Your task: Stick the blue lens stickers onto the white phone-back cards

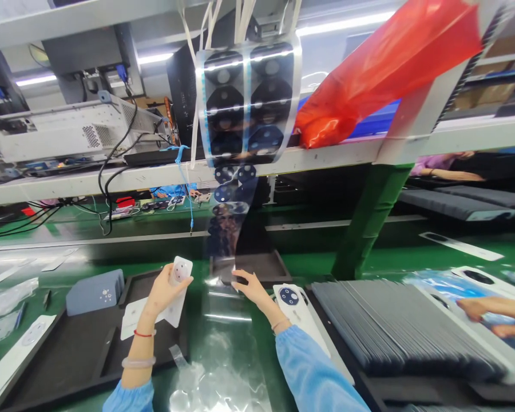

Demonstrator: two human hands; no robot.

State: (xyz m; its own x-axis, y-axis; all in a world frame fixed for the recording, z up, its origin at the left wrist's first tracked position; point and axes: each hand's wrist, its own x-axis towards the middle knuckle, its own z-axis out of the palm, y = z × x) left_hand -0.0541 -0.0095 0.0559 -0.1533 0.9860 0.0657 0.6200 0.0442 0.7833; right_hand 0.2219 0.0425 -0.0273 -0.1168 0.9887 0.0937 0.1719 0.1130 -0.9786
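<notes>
My left hand holds a small white card with a round camera-shaped pattern, its fingers wrapped round the card's edge. To the right, my right hand has thumb and fingertips at the edge of a clear film strip, which hangs from a roll of dark round stickers. A white phone-back panel with a dark round camera patch lies just right of my right wrist. White cards lie in the black tray beneath my left hand.
Dark grey panels stand packed in a tray at the right. Another person's hand is beside them. Bluish-grey cards stand at the left. A red bag hangs over the shelf beam; a green post rises behind.
</notes>
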